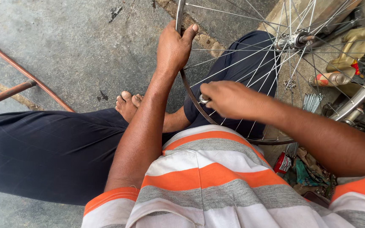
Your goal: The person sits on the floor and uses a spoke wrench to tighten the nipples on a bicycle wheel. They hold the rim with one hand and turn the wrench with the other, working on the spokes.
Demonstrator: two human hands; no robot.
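Sitting cross-legged on a grey concrete floor (77, 46), the person holds a spoked bicycle wheel (275, 63) upright across the lap, its rim curving from the top of the view down past the knees and round to the right. The left hand (174, 46) is wrapped around the rim (180, 17) near its top, with the thumb hooked over the inner edge and the fingers closed behind the metal. The right hand (229, 99) is lower on the rim, fingers drawn together in a pinch on a small silvery tool (203, 100) that sits against the inside of the rim where a spoke meets it. The hub (294, 41) with its axle stands up and to the right of that hand, thin spokes fanning out from it in all directions. The person's bare foot (127, 105) shows between the two forearms, resting on the floor beside dark trouser legs. To the right of the wheel lies a clutter of workshop things: a bundle of loose spokes (311, 101), a small bottle (330, 79) on its side, a crumpled yellowish cloth (353, 46) and a red packet (282, 162). At the left edge, two rusty metal pipes (17, 86) lie on the floor, well apart from the hands.
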